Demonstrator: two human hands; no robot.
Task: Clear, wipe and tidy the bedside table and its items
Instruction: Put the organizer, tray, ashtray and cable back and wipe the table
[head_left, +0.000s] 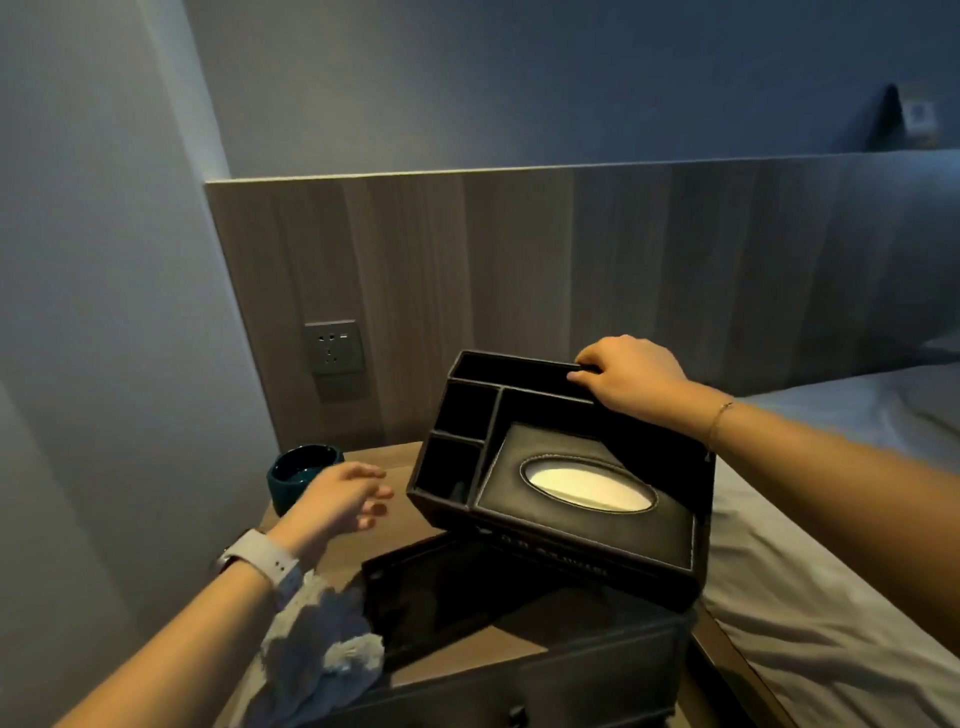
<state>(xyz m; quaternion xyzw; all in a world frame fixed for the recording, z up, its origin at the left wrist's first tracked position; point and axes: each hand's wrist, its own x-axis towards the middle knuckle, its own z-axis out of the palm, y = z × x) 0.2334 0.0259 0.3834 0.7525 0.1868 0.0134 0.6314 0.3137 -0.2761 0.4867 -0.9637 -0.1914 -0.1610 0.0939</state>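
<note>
The right hand (631, 375) grips the tilted black leather tissue-box organiser's (561, 483) back rim. The left hand (340, 500) hovers with fingers loose near a dark teal ceramic cup (298, 470), above a flat black tray (457, 587).

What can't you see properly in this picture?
- Head view: the table top under the tilted black organizer, hidden by it.
- The gold lettering on the organizer's front, too blurred to read.
- The fingertips of the right hand, curled over the organizer's rim.
- The cloth, partly behind the left arm.

The organizer (561, 483) hides much of the bedside table (374, 457) — its front lettering blurred.
</note>
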